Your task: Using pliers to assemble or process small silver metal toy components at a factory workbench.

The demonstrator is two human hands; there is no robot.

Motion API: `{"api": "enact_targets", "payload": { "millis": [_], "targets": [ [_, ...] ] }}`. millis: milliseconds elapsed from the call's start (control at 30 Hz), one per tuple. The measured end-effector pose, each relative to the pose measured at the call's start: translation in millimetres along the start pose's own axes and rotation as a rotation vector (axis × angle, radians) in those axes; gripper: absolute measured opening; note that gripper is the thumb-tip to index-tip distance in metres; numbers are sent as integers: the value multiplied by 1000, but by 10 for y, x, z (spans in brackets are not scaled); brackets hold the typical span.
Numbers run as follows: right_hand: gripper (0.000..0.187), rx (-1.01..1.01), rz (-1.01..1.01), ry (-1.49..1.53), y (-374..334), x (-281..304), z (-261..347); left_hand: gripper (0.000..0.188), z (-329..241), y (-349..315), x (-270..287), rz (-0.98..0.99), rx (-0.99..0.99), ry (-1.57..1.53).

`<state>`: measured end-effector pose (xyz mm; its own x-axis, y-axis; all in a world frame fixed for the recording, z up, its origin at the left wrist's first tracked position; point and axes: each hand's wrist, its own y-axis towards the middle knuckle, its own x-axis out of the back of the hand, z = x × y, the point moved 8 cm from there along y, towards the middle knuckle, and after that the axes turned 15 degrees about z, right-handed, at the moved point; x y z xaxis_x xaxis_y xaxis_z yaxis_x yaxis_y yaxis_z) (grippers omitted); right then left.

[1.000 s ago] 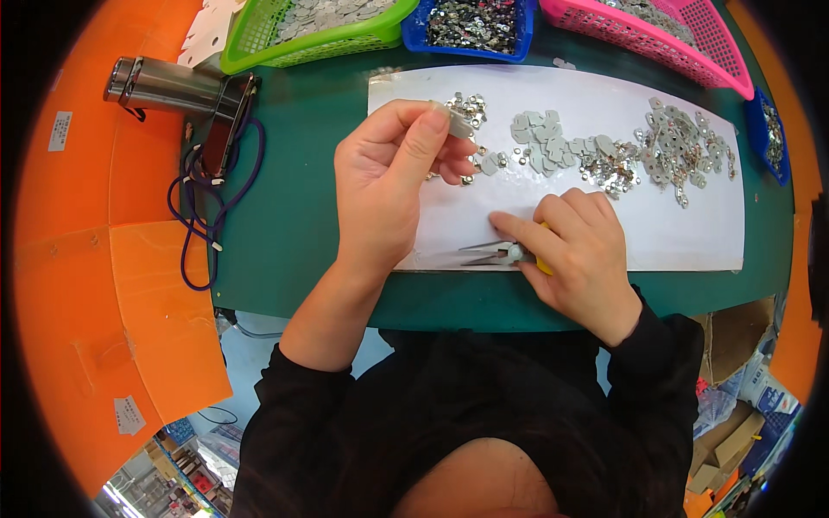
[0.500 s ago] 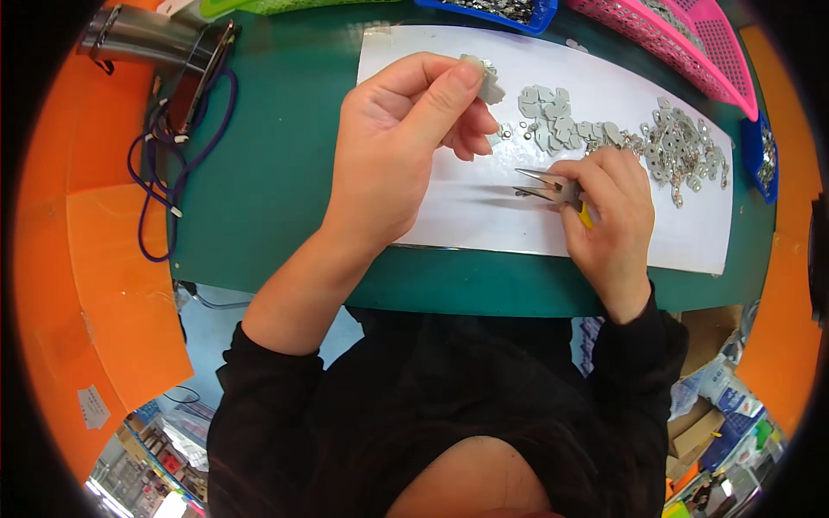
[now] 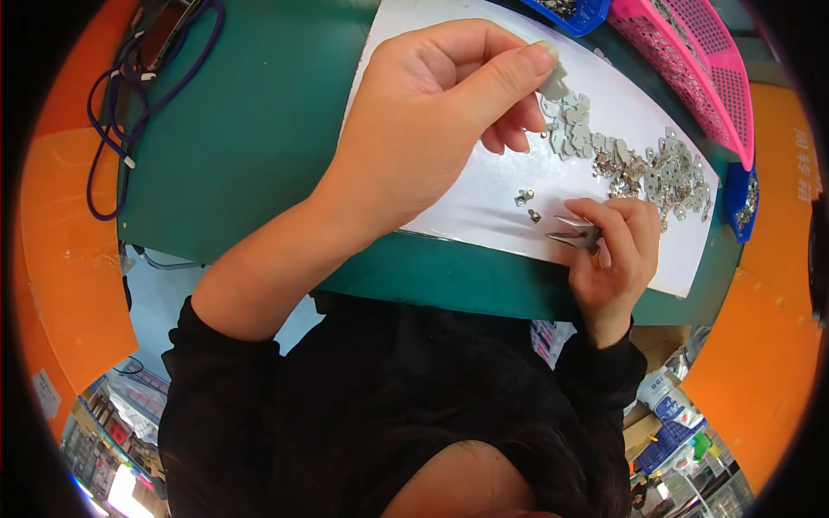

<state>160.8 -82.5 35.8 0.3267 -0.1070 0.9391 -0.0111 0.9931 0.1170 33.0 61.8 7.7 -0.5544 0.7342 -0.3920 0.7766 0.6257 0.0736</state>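
My left hand is raised over the white board, its thumb and fingers pinched on a small grey flat piece. The fingers partly cover that piece, so I cannot tell whether there is more than one. Lower right, my right hand wraps round needle-nose pliers with a yellow grip; their jaws are spread, with nothing between them. Just left of the jaw tips lie two small metal fittings. Beyond the hands are a pile of grey flat pieces and a heap of small shiny metal parts.
More grey pieces with holes are heaped at the board's right. A pink perforated basket and blue trays of metal parts line the far and right edges. A purple cord lies on the green table at the left.
The view has shifted and tilted. My right hand and the pliers have drawn back from the two metal fittings, which now lie in plain sight. My left hand still pinches the grey piece.
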Motion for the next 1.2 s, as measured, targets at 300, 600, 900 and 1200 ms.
{"api": "enact_targets", "payload": {
  "millis": [300, 600, 900, 1200],
  "targets": [
    [44, 134, 61, -89, -64, -103, 234, 22, 35, 36, -14, 27, 5, 11],
    [15, 187, -113, 83, -254, 61, 200, 23, 306, 15, -183, 164, 231, -258],
    [12, 156, -413, -68, -44, 358, 319, 25, 515, -255, -614, 418, 536, -562],
    [16, 213, -452, -212, -86, 345, 399, 27, 529, -283, -704, 473, 545, -620]
  ]
}}
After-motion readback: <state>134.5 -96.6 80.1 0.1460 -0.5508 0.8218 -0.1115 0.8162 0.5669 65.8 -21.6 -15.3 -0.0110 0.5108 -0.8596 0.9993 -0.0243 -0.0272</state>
